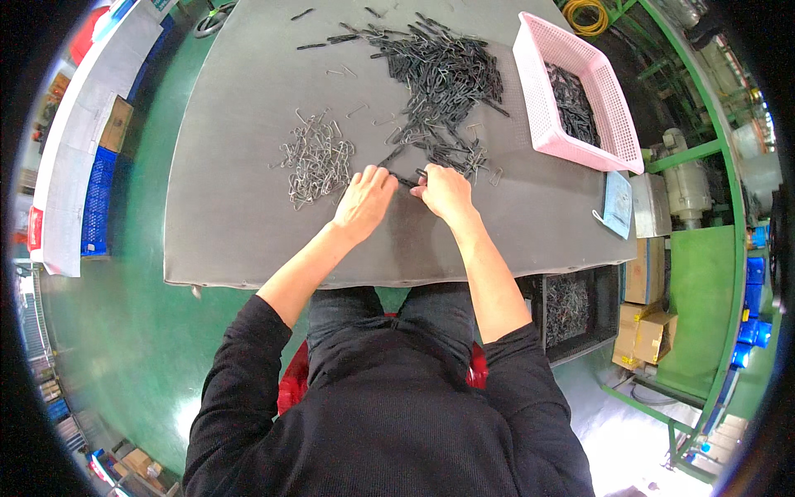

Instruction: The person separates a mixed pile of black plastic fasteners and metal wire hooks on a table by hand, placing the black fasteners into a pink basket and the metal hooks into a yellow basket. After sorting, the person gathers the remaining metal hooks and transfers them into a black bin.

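My left hand [364, 199] and my right hand [445, 192] are close together over the grey table [240, 240], fingers pinched. A slim black piece [404, 180] runs between them, with an end at each hand's fingertips; its exact kind is too small to tell. Just beyond the hands spreads a large heap of similar slim black pieces [447, 74], with some bare metal wire showing among them near my right hand. To the left of my left hand lies a loose pile of bent silvery wire hooks [315, 161].
A pink perforated basket [538, 108] holding black pieces [571, 103] stands at the table's far right. A light-blue face mask [616, 203] lies by the right edge. Below that edge, a dark crate [580, 352] contains metal pieces. Cardboard boxes [646, 335] and a green frame stand farther right.
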Tool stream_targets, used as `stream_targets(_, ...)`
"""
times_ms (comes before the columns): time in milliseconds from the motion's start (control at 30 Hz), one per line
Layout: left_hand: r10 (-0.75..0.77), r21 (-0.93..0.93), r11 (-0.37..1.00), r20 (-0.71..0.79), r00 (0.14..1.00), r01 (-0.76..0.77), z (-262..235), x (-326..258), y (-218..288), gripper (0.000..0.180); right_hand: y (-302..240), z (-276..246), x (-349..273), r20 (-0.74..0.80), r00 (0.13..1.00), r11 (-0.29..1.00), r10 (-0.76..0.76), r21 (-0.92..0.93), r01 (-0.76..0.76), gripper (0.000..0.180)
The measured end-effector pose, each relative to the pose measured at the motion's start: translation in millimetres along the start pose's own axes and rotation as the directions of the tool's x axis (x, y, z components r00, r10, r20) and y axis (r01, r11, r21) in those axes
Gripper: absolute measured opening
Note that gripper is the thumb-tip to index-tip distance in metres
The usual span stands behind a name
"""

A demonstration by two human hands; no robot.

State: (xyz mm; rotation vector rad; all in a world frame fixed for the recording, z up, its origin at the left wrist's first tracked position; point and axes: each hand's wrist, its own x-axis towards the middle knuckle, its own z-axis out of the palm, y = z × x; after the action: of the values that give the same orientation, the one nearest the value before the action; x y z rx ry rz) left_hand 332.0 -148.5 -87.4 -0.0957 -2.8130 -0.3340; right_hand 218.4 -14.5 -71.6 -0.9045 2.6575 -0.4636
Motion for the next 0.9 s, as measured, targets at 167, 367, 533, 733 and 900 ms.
stream_targets(167,-0.272,-0.386,0.905,-0.206,0.94,0.177,-8,1,-19,0.016,24,-20,-1,0.063,0.997,0.87,-0.049,0.493,0.011,0.023)
stream_targets(367,-0.488,-0.885,-0.187,0.46,0.742,0.426,5,52,-35,0.018,72,-34,-19,0.315,0.949,0.075,-0.029,0.947,-0.312,0.015)
stream_targets(533,-0.512,-0.407,0.755,0.124,0.85,0.514,14,101,-3,0.034,83,-37,-26,0.253,0.951,-0.138,-0.177,0.951,-0.278,0.012)
stream_targets(733,-0.425,-0.051,0.904,0.024,0.905,0.425,45,110,-19,0.029,91,-33,-22,0.382,0.909,0.063,-0.165,0.924,-0.377,0.012)
stream_targets(900,-0.493,-0.536,0.609,0.322,0.808,0.585,0,91,-51,0.027,87,-55,-9,0.43,0.893,0.353,-0.132,0.862,-0.363,0.022)
